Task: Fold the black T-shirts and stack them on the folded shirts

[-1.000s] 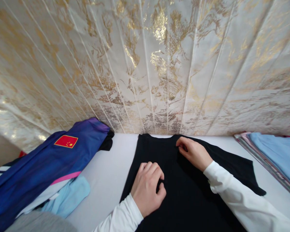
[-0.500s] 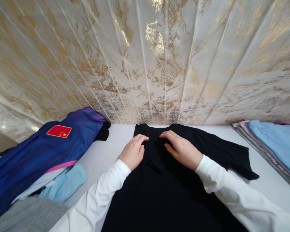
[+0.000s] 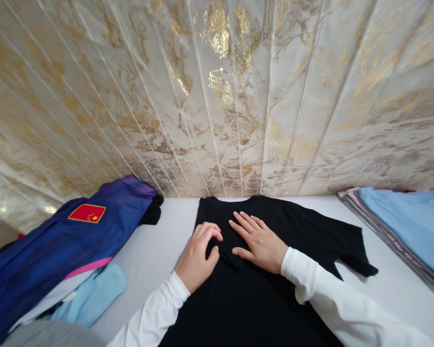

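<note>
One matte black shirt (image 3: pixel 253 308), creased between my hands, lies on the smooth white surface (image 3: pixel 144 246), a short sleeve angled rightward. My right hand (image 3: pixel 258 241) rests flat, fingers spread; my left hand (image 3: pixel 198 255) curls, whether pinching cloth I cannot tell.

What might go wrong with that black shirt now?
The right hand lies spread on the black shirt, so dragging it might make wrinkles. The short sleeve sticks out toward the folded clothes, so it might get bunched up or twisted.
</note>
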{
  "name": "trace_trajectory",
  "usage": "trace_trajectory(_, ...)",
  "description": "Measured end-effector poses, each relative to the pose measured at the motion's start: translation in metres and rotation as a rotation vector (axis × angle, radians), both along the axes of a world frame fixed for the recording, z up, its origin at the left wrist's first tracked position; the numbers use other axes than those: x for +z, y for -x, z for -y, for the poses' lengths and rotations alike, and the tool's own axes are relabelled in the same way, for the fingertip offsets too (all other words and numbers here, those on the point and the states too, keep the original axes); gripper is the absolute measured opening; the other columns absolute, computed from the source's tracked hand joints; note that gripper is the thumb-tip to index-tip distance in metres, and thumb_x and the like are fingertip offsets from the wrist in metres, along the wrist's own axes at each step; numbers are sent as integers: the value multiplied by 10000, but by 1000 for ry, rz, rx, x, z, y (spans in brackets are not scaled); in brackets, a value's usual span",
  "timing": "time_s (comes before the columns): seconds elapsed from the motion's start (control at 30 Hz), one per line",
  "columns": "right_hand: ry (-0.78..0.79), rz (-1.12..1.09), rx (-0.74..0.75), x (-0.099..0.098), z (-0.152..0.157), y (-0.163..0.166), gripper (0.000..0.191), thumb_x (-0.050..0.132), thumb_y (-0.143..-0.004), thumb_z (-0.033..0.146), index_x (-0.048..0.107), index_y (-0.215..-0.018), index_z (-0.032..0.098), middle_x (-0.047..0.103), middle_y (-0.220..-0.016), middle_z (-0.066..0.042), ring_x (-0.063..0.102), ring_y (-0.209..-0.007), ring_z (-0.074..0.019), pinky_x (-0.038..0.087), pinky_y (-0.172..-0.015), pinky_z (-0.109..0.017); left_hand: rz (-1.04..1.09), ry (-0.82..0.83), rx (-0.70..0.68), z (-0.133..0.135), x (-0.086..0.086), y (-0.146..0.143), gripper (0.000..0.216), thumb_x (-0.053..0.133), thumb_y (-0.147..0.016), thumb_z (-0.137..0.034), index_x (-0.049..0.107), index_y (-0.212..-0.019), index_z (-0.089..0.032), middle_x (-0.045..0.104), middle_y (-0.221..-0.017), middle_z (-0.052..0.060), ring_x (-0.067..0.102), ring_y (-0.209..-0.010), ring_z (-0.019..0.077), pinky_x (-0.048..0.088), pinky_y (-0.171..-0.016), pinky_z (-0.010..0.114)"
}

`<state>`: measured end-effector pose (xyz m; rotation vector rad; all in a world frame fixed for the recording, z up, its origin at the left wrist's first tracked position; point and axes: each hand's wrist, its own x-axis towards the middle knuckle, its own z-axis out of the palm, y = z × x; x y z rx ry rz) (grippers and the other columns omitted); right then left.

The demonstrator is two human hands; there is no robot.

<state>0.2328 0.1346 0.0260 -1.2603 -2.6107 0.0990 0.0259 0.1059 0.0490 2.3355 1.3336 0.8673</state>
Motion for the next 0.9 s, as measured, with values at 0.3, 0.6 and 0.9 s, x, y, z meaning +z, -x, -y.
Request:
trace_trajectory(0.3,-16,-21,-23,-4,-2,-1,655,432,-889,540,358,-1419,161,258,-1505,-136,233,-1384,-276,268,-1097,-490,-218,-50,-8,18,3,-2,200,460,-704,-25,507,-767,-209,512,-866,23,472,-873,207,410,-775,344)
trace_trajectory(0.6,-39,27,-122,-7,-9,-6,576,404,-923,399,340,-1424,123,268,-1499,-131,243,-1381,-253,276,-1101,-455,-235,-16,-19,23,4,-1,213,446,-684,-9,518,-736,-203,538,-780,9,488,-800,198,397,-731,336)
trace_trajectory(0.9,-84,-7,-113,-14,-11,-7,581,416,-918,422,341,-1425,149,286,-1495,-124,261,-1376,-252,295,-1091,-468,-275,43,135,-25,18,-6,350,397,-830,-92,541,-1146,-144,514,-1276,115,489,-1186,213,388,-1003,357)
